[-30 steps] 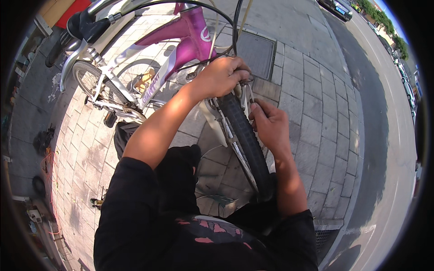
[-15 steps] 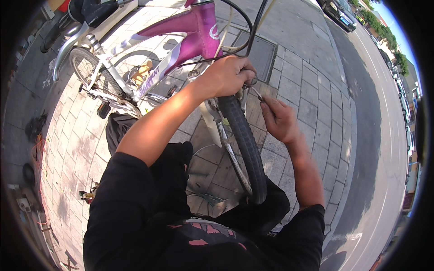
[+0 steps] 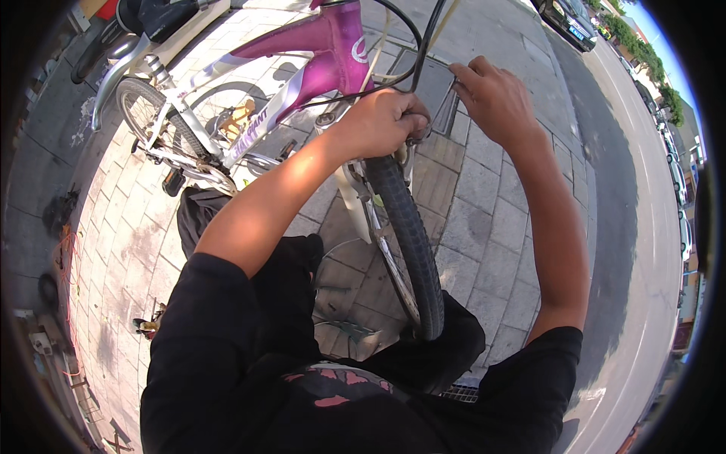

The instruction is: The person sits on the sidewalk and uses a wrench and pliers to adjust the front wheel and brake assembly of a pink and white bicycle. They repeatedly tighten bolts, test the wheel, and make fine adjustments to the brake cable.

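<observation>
The bicycle's front wheel (image 3: 408, 234), with its black knobby tyre, stands before me between my knees. Above it, my left hand (image 3: 386, 123) is closed at the metal front brake (image 3: 415, 139), its fingertips pressed together there; they hide most of the brake. Farther right and higher, my right hand (image 3: 495, 102) is raised away from the wheel, thumb and fingers pinched together. What it holds, if anything, I cannot make out. The purple and white bicycle frame (image 3: 333, 64) extends to the left behind my left hand, and black cables (image 3: 418, 64) hang beside that hand.
A white bicycle's rear wheel (image 3: 144, 110) is at the upper left. A metal ground cover (image 3: 435, 79) is set into the paving (image 3: 484, 197). The road (image 3: 635, 250) runs along the right, with a parked black car (image 3: 571, 23). Orange cord (image 3: 68, 265) lies at the left.
My right hand has moved up and away from the brake, where it held a thin metal tool. My left hand stays at the brake.
</observation>
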Demonstrator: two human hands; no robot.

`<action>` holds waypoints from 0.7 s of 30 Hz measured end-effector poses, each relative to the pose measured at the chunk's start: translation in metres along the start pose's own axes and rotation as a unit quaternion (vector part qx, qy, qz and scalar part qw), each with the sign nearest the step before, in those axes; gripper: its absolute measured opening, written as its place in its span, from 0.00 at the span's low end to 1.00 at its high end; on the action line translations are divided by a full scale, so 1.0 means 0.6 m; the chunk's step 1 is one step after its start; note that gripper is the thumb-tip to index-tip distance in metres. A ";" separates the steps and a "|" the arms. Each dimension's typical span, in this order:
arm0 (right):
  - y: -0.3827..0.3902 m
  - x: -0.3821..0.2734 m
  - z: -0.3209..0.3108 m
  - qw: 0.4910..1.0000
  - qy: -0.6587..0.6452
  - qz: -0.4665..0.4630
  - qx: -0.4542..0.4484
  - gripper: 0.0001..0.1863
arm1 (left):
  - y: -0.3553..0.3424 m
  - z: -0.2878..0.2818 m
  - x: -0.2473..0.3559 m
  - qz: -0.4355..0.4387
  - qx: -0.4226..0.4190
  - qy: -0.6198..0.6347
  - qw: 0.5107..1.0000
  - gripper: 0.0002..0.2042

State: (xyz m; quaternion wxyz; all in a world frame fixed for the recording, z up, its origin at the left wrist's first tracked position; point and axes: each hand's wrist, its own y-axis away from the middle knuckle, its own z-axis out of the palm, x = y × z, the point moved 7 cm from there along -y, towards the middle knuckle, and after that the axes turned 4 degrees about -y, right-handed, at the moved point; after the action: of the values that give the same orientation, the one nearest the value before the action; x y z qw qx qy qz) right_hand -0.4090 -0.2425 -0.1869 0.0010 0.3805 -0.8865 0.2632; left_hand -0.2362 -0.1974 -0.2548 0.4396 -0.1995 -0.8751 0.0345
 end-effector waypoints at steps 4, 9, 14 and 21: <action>0.034 -0.017 0.050 0.856 -0.425 0.275 0.106 0.19 | 0.006 -0.004 0.013 -0.005 0.002 -0.028 1.000 0.11; 0.093 -0.099 0.079 0.746 -0.493 0.438 0.093 0.20 | -0.001 0.003 -0.003 0.002 0.001 -0.047 0.999 0.13; 0.097 -0.098 0.099 0.730 -0.523 0.422 0.124 0.19 | -0.002 0.002 -0.004 0.000 -0.001 -0.060 0.998 0.15; 0.077 -0.092 0.081 0.719 -0.480 0.491 0.107 0.17 | -0.011 0.003 -0.016 -0.021 -0.005 -0.076 0.997 0.16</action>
State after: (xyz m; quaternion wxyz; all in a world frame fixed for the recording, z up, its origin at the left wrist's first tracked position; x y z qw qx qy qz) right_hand -0.3914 -0.2017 -0.2617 -0.5944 -0.0353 -0.7969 0.1016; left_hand -0.2347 -0.2069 -0.2616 0.3713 -0.1796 -0.9103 0.0362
